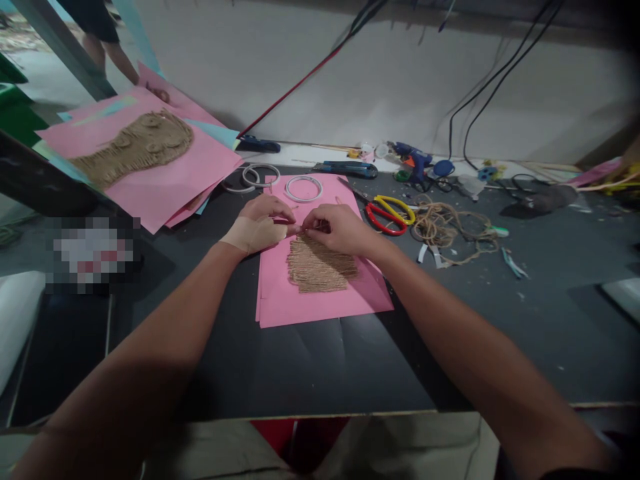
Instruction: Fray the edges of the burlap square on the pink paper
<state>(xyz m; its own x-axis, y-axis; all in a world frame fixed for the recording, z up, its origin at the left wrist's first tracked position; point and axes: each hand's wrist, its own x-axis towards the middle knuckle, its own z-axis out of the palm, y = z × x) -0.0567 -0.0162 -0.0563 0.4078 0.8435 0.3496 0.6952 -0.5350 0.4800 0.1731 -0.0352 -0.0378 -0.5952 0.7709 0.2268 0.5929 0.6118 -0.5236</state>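
Currently, my left hand (pixel 261 223) and right hand (pixel 337 228) close together mid-frame, at twine rows' (pixel 323 275) upper edge, on pink sheet (pixel 320 307); can't tell whether fingers pinch anything.

Out of sight, blocked out or cut at the edges.
What lies between the fingertips of the left hand (pixel 260 223) and right hand (pixel 340 227) is too small to tell; the right hand hides part of the twine patch (pixel 323 270). Coarse squares mask an object (pixel 93 253) at left. The top edge cuts off a person (pixel 97 27) above the shorts; the right edge cuts a pale item (pixel 623 300); both forearms (pixel 150 347) leave the view below.
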